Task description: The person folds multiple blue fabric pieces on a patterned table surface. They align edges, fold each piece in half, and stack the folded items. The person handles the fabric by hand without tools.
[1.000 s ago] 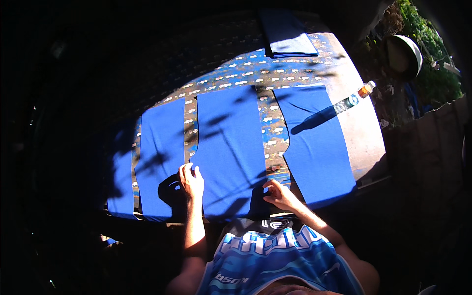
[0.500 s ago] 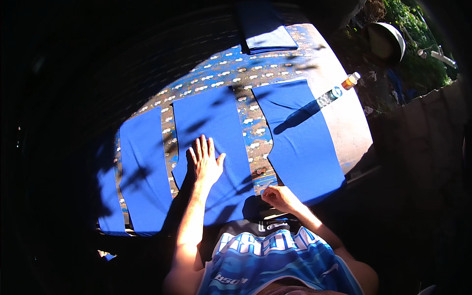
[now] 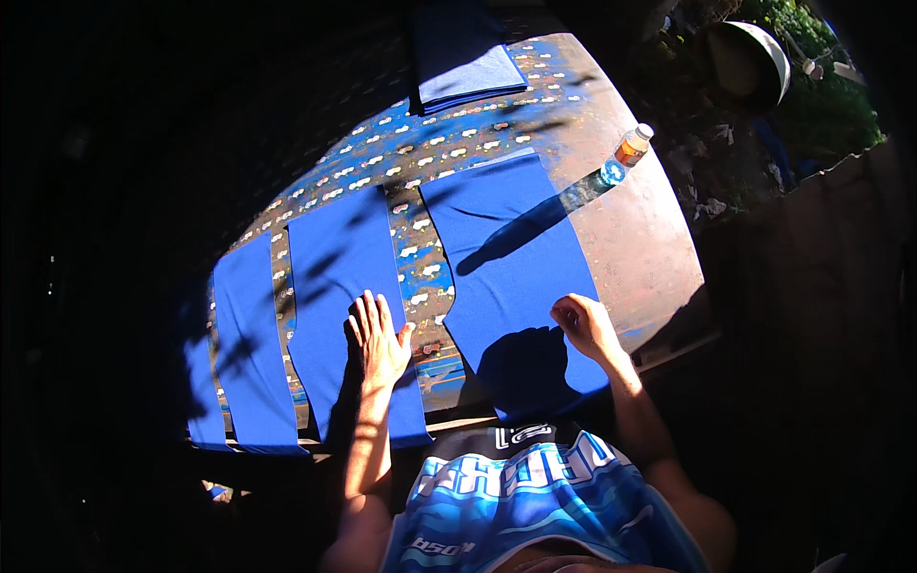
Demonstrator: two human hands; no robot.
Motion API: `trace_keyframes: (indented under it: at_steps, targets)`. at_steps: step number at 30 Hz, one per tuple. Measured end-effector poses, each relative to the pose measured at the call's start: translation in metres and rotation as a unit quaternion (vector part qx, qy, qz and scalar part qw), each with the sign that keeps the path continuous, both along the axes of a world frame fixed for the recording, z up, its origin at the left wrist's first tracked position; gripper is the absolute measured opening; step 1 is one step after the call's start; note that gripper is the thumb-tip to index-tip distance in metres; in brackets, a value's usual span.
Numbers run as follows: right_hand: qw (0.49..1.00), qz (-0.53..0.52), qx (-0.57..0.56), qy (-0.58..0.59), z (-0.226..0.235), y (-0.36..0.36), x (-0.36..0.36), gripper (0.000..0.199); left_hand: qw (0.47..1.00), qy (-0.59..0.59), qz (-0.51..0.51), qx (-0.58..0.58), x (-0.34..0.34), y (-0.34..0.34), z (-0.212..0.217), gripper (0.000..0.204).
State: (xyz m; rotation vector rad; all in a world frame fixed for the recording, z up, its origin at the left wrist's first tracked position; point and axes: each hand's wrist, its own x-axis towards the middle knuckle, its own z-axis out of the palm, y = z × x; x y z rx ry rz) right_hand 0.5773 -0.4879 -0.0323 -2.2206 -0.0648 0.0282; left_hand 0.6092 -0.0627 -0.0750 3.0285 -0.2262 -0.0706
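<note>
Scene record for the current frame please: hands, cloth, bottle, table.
left hand: fingers spread over second-from-right cloth piece; contact unclear
right hand: fingers curled, above the rightmost cloth piece, near its right edge
cloth: blue, at least four pieces side by side
folded stack: blue, far side of table
bottle: white cap, orange label, beyond rightmost piece
table: partly sunlit, left side dark

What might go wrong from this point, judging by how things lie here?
The bottle stands beside the rightmost blue panel; a bump might topple it onto the cloth.
The left hand is spread over the neighbouring panel, so a sideways push could crease or shift it.
Both panels reach the near edge of the table, where they might get snagged or dragged.
</note>
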Motion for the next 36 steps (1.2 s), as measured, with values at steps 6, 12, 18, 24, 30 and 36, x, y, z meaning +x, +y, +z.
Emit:
trace_keyframes:
  at_steps: [6, 12, 18, 24, 30, 36]
  targets:
    - [0.998, 0.010, 0.063, 0.004, -0.023, -0.047, 0.061, 0.011, 0.990, -0.095, -0.019, -0.100, 0.006, -0.041, 0.004, 0.063]
    - [0.994, -0.064, 0.012, -0.089, -0.050, -0.071, 0.176, 0.013, 0.956, -0.189, -0.025, -0.225, 0.093, -0.101, -0.008, 0.032]
    - [0.965, -0.081, -0.147, -0.201, -0.084, -0.058, 0.277, 0.023, 0.949, -0.179, 0.021, -0.258, 0.203, -0.093, -0.033, 0.026]
    - [0.946, 0.028, -0.240, -0.216, -0.075, -0.040, 0.318, 0.025, 0.948, -0.217, 0.023, -0.231, 0.267, -0.098, -0.051, 0.024]
    - [0.949, 0.075, -0.255, -0.169, -0.075, -0.035, 0.321, 0.012, 0.943, -0.178, 0.046, -0.276, 0.269, -0.108, -0.046, 0.018]
    - [0.966, 0.006, -0.148, -0.211, -0.075, -0.027, 0.336, 0.028, 0.949, -0.157, 0.085, -0.260, 0.277, -0.112, -0.042, 0.022]
